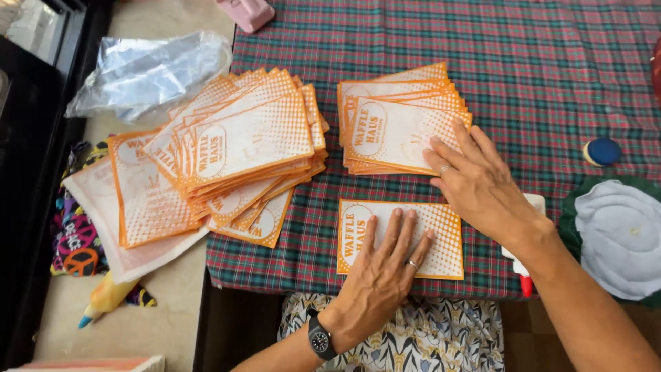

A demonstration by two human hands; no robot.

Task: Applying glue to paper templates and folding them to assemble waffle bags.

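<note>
Pressing my left hand (385, 258) flat, fingers slightly spread, I hold 1 orange-and-white paper bag (441, 238) down on the plaid tablecloth (551, 62) near its front edge. My right hand (475, 182) rests open on the neat stack (396, 127) just behind it, fingers loosely apart, while a fanned pile (241, 145) lies to the left.
</note>
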